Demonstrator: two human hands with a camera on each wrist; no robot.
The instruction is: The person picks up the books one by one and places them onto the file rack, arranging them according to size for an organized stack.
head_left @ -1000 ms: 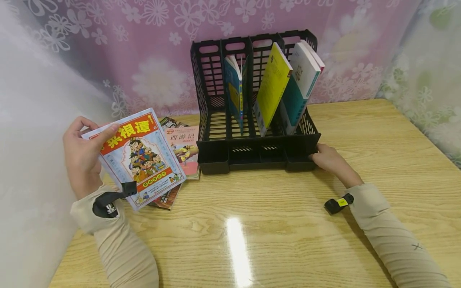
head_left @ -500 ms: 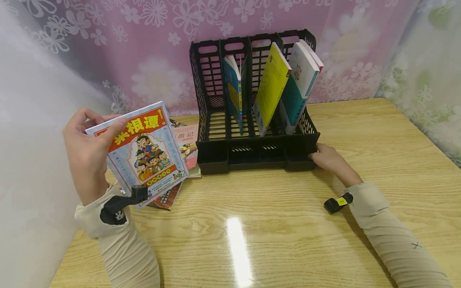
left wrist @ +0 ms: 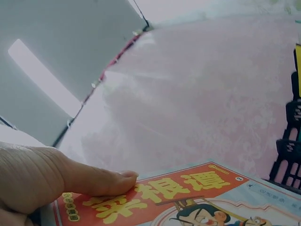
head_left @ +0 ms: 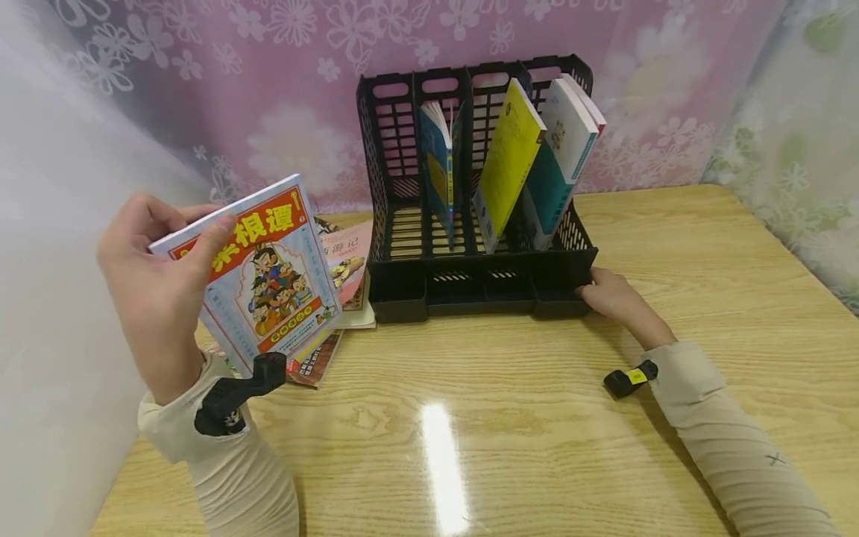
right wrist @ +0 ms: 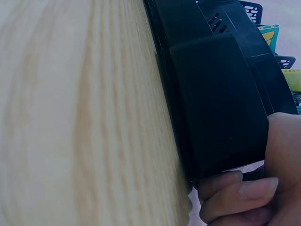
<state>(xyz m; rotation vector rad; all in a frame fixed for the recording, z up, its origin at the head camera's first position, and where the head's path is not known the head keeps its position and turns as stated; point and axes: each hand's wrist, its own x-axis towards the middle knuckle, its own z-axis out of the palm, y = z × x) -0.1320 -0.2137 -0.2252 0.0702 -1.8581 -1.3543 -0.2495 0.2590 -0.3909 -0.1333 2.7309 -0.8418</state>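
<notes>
My left hand pinches a light blue and red picture book by its upper left corner, thumb across the cover. The book is tilted, cover toward me, and overlaps a loose pile with a pink book. In the left wrist view the thumb lies over the yellow title. At the front right corner of a black desktop book rack, my right hand grips the edge. The right wrist view shows its thumb on the rack's rim and its fingers curled at the end.
Within the rack stand a blue book, a yellow book and a white and green book. A dark magazine shows under the pile. A pale wall borders the left side, and a floral curtain hangs behind.
My left hand has risen with the picture book, going right first, then slightly back left. More of the pile's lower edge shows, and the pink book sits more tilted. The right hand stays put.
</notes>
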